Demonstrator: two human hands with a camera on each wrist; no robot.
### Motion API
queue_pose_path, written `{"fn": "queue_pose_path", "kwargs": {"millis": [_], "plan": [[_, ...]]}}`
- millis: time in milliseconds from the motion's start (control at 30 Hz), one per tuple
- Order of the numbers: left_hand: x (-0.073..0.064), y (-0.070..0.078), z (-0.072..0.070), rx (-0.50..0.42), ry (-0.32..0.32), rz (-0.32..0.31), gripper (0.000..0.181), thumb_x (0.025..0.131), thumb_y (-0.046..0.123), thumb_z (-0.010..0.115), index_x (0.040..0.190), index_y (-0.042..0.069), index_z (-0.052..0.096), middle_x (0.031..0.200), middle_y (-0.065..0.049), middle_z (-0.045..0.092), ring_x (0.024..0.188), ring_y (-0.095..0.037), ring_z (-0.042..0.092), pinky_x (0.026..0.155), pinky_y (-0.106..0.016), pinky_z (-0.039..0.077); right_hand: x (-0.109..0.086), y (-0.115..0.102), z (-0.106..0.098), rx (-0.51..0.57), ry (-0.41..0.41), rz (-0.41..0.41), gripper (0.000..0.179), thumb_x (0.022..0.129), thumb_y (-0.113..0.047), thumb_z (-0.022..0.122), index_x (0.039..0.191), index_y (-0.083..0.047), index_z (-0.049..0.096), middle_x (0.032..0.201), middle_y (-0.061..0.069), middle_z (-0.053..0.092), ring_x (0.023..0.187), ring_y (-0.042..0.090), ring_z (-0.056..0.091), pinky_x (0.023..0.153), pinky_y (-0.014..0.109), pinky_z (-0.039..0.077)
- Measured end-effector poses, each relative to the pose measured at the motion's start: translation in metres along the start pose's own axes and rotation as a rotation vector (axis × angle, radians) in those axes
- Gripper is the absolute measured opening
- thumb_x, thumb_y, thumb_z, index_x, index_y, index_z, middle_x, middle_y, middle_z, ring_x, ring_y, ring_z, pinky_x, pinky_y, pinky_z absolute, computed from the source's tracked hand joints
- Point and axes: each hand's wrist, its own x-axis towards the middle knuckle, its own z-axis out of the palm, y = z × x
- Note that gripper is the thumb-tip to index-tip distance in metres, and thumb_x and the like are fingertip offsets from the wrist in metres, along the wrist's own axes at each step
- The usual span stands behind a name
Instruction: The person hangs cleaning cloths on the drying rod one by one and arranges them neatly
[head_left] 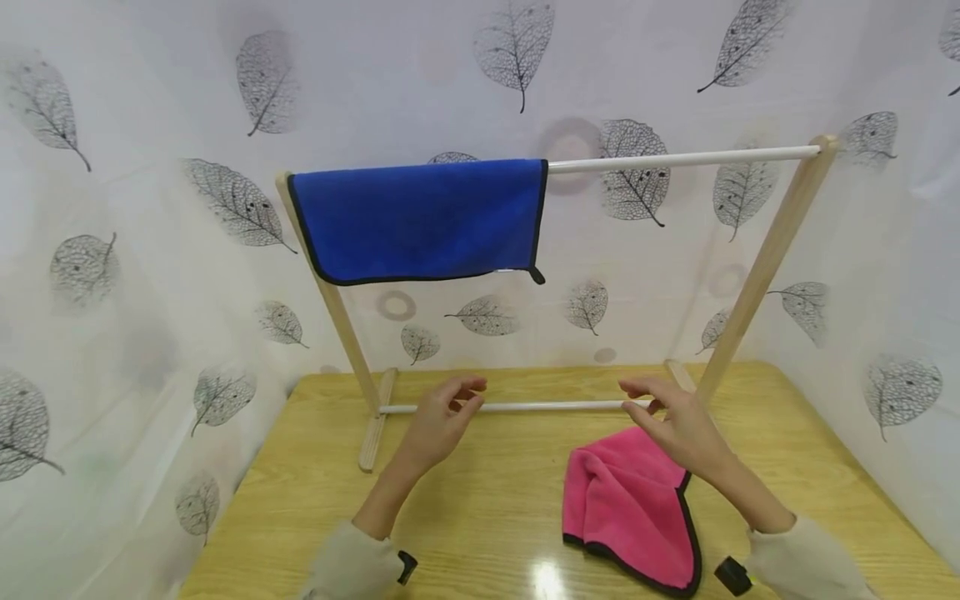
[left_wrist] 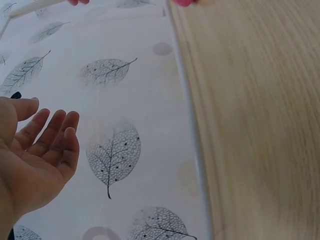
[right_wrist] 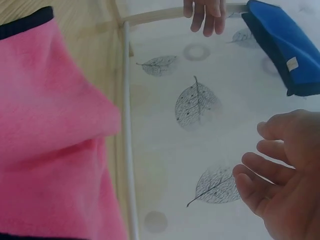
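Observation:
A blue towel (head_left: pixel 420 221) with black edging hangs folded over the left part of the rack's white top rod (head_left: pixel 682 158). On the table lies a crumpled pink towel (head_left: pixel 630 508), also black-edged. My left hand (head_left: pixel 444 417) hovers in front of the rack's lower rod (head_left: pixel 555 406), fingers loosely bent and nothing in them. Above the pink towel's far edge is my right hand (head_left: pixel 678 421), its fingers relaxed and bare too. In the right wrist view the right hand (right_wrist: pixel 280 175) appears apart from the pink towel (right_wrist: pixel 55 150).
Wooden posts (head_left: pixel 765 258) with flat feet hold the rack at both ends. It stands near the back of the wood-grain table (head_left: pixel 480 517). A white sheet with leaf prints (head_left: pixel 150 317) closes off the back and sides.

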Motion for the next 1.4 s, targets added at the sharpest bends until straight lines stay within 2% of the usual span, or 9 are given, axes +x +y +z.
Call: {"fn": "queue_pose_path", "kwargs": {"millis": [133,300,433,600,967,1067,1233,1300,1400], "plan": [[0.001,-0.006,0.011,-0.014,-0.006,-0.008,0.025,0.102,0.007,0.064,0.125,-0.001,0.068,0.119,-0.01,0.072,0.101,-0.023,0.068,0.084,-0.032,0.057,-0.008,0.013,0.003,0.014,0.012,0.009,0.036,0.083,0.011,0.078,0.118,0.004,0.071,0.107,0.017,0.074,0.089,0.028,0.069,0.067,0.022,0.056],[0.002,-0.011,0.025,-0.035,-0.038,-0.027,0.027,0.103,0.009,0.063,0.127,-0.003,0.067,0.121,-0.014,0.071,0.101,-0.024,0.068,0.086,-0.033,0.057,-0.017,0.025,0.006,0.012,0.015,0.048,0.033,0.084,0.011,0.077,0.116,0.007,0.071,0.106,0.018,0.073,0.087,0.028,0.068,0.067,0.018,0.054],[0.003,-0.014,0.038,-0.035,-0.074,-0.036,0.027,0.103,0.01,0.063,0.127,-0.003,0.067,0.12,-0.016,0.071,0.102,-0.026,0.069,0.085,-0.032,0.057,-0.023,0.033,0.006,-0.022,0.004,0.079,0.031,0.085,0.009,0.077,0.115,0.008,0.071,0.106,0.018,0.073,0.087,0.03,0.068,0.065,0.024,0.055],[0.005,-0.015,0.057,-0.032,-0.113,-0.077,0.027,0.104,0.014,0.063,0.127,0.001,0.068,0.119,-0.01,0.071,0.103,-0.022,0.069,0.085,-0.031,0.057,-0.03,0.042,0.007,-0.06,0.004,0.094,0.03,0.083,0.008,0.079,0.113,0.008,0.072,0.103,0.018,0.074,0.086,0.033,0.069,0.062,0.03,0.057],[0.009,-0.019,0.1,-0.037,-0.17,-0.093,0.021,0.102,0.01,0.065,0.119,0.001,0.071,0.113,-0.011,0.072,0.1,-0.022,0.07,0.084,-0.029,0.057,-0.042,0.059,0.011,-0.138,-0.018,0.191,0.026,0.085,0.001,0.08,0.109,0.008,0.074,0.1,0.019,0.075,0.086,0.037,0.071,0.061,0.03,0.056],[0.01,-0.019,0.109,-0.03,-0.182,-0.095,0.022,0.102,0.01,0.065,0.121,0.0,0.071,0.113,-0.01,0.073,0.1,-0.022,0.07,0.083,-0.028,0.057,-0.044,0.062,0.011,-0.142,-0.033,0.239,0.025,0.085,0.001,0.08,0.108,0.008,0.074,0.1,0.022,0.074,0.087,0.039,0.071,0.061,0.034,0.057],[0.008,-0.02,0.122,-0.026,-0.186,-0.096,0.024,0.102,0.011,0.066,0.121,-0.002,0.071,0.113,-0.011,0.074,0.097,-0.02,0.07,0.081,-0.024,0.056,-0.048,0.069,0.011,-0.157,-0.06,0.314,0.024,0.086,-0.001,0.078,0.108,0.008,0.074,0.099,0.024,0.073,0.088,0.04,0.069,0.074,0.052,0.055],[0.007,-0.02,0.125,-0.031,-0.186,-0.103,0.024,0.101,0.011,0.067,0.12,-0.002,0.071,0.112,-0.011,0.074,0.096,-0.019,0.07,0.078,-0.023,0.056,-0.05,0.072,0.012,-0.155,-0.057,0.314,0.023,0.086,0.0,0.077,0.107,0.009,0.074,0.099,0.024,0.073,0.087,0.041,0.069,0.077,0.058,0.054],[0.007,-0.019,0.13,-0.04,-0.192,-0.108,0.023,0.101,0.012,0.067,0.119,-0.003,0.071,0.111,-0.01,0.074,0.095,-0.018,0.07,0.078,-0.023,0.056,-0.052,0.077,0.013,-0.161,-0.049,0.295,0.023,0.084,0.001,0.078,0.106,0.009,0.073,0.096,0.024,0.073,0.084,0.041,0.069,0.075,0.058,0.055]]}}
